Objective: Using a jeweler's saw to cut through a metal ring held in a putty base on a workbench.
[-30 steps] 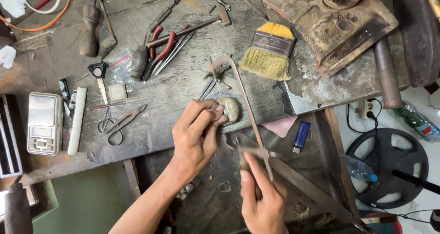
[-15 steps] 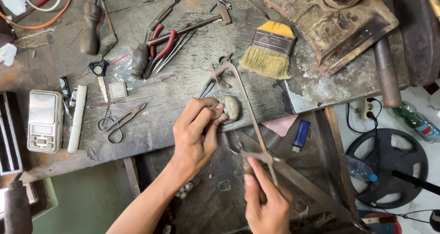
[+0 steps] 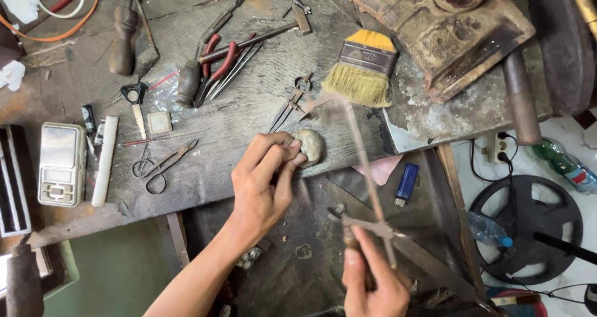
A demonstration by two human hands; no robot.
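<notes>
Head view, looking down on a scarred, grey wooden workbench [image 3: 261, 105] crowded with hand tools. The left hand [image 3: 264, 180] reaches in from the near edge, its fingers [image 3: 273, 152] curled and clenched around a small pale, rounded piece [image 3: 310, 146] that it presses against the near edge of the bench, about mid-scene. The right hand [image 3: 373, 280], nearer and to the right, is closed around the handle of a jeweller's saw frame [image 3: 367, 186]. The frame rises from that hand toward the far side, and its upper end is blurred just right of the pale piece; I cannot tell whether the blade touches the piece.

On the bench beyond the hands lie a yellow-handled paintbrush [image 3: 364, 65] with straw-coloured bristles, metal dividers [image 3: 291, 102] just left of it, red-handled pliers [image 3: 217, 65], and a small hammer [image 3: 261, 34]. Further left are small scissors [image 3: 163, 165], a white stick [image 3: 104, 161], and a silver pocket scale [image 3: 60, 163] near the left edge. A rusty, worn block [image 3: 448, 37] sits at the far right of the bench.

Below the bench edge on the right, a blue lighter [image 3: 407, 183] rests on a lower dark surface. On the pale floor at far right stand a black round reel [image 3: 525, 227] and a green bottle [image 3: 563, 165].
</notes>
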